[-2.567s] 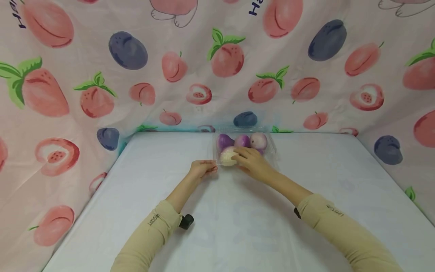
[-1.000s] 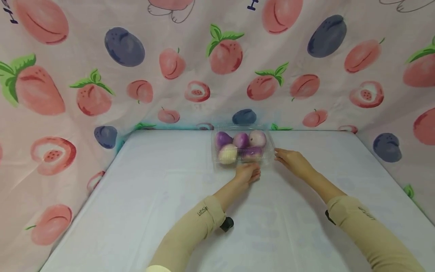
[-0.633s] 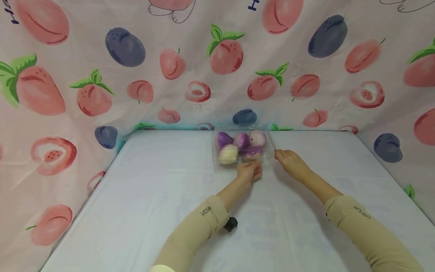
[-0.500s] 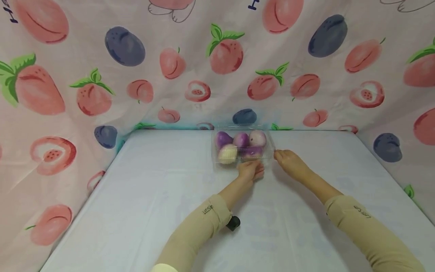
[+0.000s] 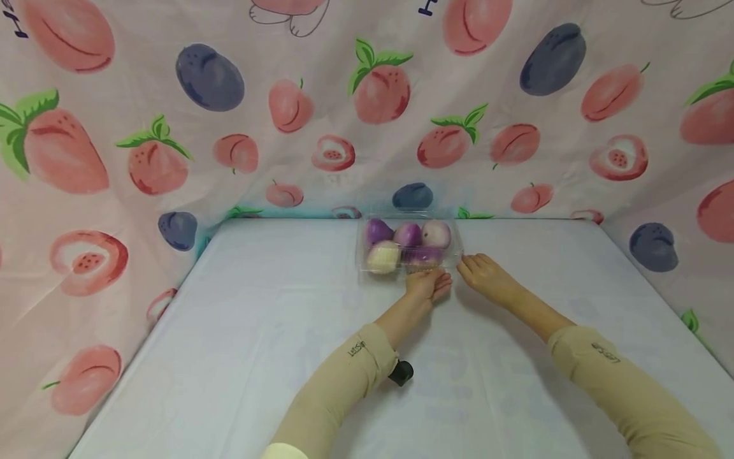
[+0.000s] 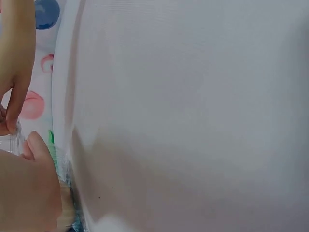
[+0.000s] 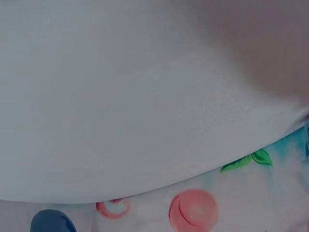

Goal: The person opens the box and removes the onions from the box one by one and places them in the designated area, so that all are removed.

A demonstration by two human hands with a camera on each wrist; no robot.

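Observation:
A clear plastic box (image 5: 367, 220) with its lid down sits near the back of the table. Through the plastic show several rounded, vegetable-like pieces: a purple pear-shaped one (image 5: 378, 232), a purple one (image 5: 408, 235), a pale one with a dark spot (image 5: 436, 234), a ridged cream one (image 5: 383, 258) and another purple one (image 5: 423, 256). My left hand (image 5: 423, 285) grips the box's front edge, its lower fingers angled to the right. My right hand (image 5: 486, 275) pinches the front right corner. In the left wrist view the right hand (image 6: 17, 63) holds the plastic edge near my left thumb (image 6: 39, 145).
The box stands on a white-covered table (image 5: 275, 331). A fruit-printed cloth (image 5: 332, 76) hangs behind and along both sides. A small black device (image 5: 401, 373) sits at the left cuff. The right wrist view shows mostly table cover and cloth.
The right hand has left the cream piece for the box's front right corner. The left hand has moved from the left corner to the front edge, then slightly right. The lid has come down.

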